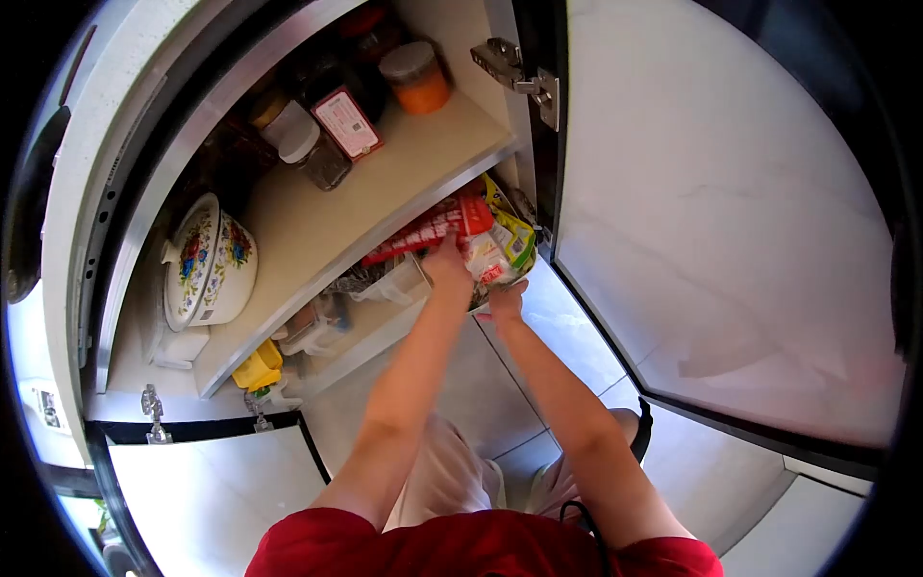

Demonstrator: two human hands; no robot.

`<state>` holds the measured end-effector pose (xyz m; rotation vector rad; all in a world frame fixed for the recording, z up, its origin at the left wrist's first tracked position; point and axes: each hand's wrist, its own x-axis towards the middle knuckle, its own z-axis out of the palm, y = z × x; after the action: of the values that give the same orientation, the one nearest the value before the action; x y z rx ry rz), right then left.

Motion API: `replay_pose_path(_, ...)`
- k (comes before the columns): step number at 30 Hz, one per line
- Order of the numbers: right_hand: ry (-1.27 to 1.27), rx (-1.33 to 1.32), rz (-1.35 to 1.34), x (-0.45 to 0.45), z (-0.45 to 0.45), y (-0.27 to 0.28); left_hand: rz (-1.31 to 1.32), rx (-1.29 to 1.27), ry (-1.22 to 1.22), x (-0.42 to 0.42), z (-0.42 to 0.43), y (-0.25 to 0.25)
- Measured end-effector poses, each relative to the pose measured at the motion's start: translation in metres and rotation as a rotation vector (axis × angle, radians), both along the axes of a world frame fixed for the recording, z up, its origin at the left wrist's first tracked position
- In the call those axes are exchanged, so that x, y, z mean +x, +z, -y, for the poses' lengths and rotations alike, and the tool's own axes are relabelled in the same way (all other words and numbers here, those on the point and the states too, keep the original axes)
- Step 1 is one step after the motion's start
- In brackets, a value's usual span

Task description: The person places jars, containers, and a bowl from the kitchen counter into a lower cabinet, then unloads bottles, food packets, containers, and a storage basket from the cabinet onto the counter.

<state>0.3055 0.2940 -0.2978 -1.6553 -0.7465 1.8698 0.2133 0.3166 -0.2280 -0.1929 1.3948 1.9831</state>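
At the right end of the lower shelf is a pile of food packets. My left hand reaches onto a red packet in that pile; its fingertips are partly lost against the packaging, so its grip is unclear. My right hand is below the pile, at the lower edge of the container that holds the packets, fingers partly hidden under it. Between and above the hands are a whitish packet and a yellow-green packet.
The upper shelf holds a floral pot, jars, a red-white box and an orange jar. A yellow packet lies lower left. Open doors stand right and lower left.
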Motion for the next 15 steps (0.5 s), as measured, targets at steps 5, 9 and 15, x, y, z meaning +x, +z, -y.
replay_pose_path(5, 0.040, 0.020, 0.005, 0.006, -0.002, 0.004, 0.209, 0.035, -0.009, 0.050, 0.024, -0.040)
replay_pose_path(9, 0.116, 0.046, -0.025, 0.020, -0.011, -0.001, 0.342, 0.120, -0.323, 0.034, 0.028, -0.046)
replay_pose_path(15, 0.150, 0.147, -0.023, 0.000, -0.023, -0.077, -0.266, -0.128, -0.358, 0.026, 0.001, 0.016)
